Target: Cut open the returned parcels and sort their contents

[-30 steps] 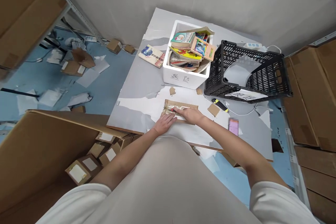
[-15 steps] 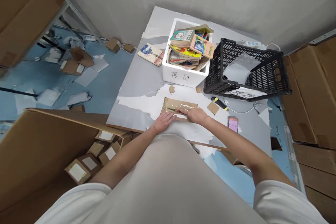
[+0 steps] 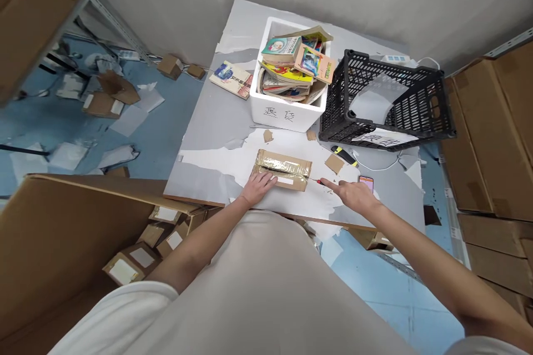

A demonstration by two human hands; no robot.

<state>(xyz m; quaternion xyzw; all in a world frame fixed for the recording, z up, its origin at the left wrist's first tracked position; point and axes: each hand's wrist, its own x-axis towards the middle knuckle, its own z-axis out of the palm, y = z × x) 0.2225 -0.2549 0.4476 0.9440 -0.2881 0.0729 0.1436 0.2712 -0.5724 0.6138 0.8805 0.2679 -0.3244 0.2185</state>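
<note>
A small taped cardboard box lies near the table's front edge, with a dark slit along the shiny tape on its top. My left hand grips its near left corner, fingers over the top face. In my right hand is a small knife with a red end and a thin blade; the rest of its handle is hidden by the fingers. The blade's tip points at the box's right end. My right index finger stretches along the knife.
Behind the box stand a white foam box full of books and a black plastic crate. A yellow-black cutter, a cardboard scrap and a phone lie to the right. A large carton with small boxes stands lower left.
My right hand has moved right with the knife, from the top of the box to beyond its right end. A slit now shows along the tape. My left hand stays on the box.
</note>
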